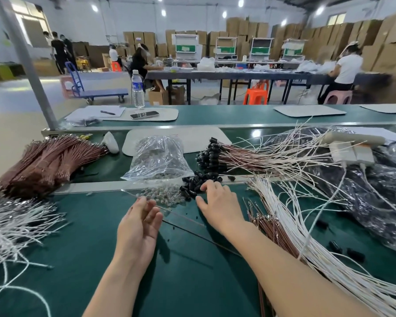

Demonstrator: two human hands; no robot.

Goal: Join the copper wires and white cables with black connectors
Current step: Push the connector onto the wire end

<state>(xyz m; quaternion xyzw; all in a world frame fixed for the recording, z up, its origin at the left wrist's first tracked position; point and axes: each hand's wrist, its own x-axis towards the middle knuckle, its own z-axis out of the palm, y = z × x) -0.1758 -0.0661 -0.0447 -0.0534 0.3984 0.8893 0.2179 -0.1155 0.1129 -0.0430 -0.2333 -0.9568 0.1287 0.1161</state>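
My left hand [140,223] pinches a thin copper wire [181,216] that runs from its fingertips down to the right across the green mat. My right hand [217,202] reaches into the loose pile of black connectors [192,185], fingers curled over them. Small clear parts [162,195] lie between the two hands. White cables [290,216] and copper wires [270,227] lie to the right of my right arm. Finished joined wires with black connectors [213,156] are stacked behind.
A bundle of copper wires [44,161] lies at the left, with loose white cables [16,225] below it. A clear plastic bag [158,159] sits behind the hands. Black plastic bags [364,186] fill the right. A water bottle [138,88] and phone [144,115] sit beyond.
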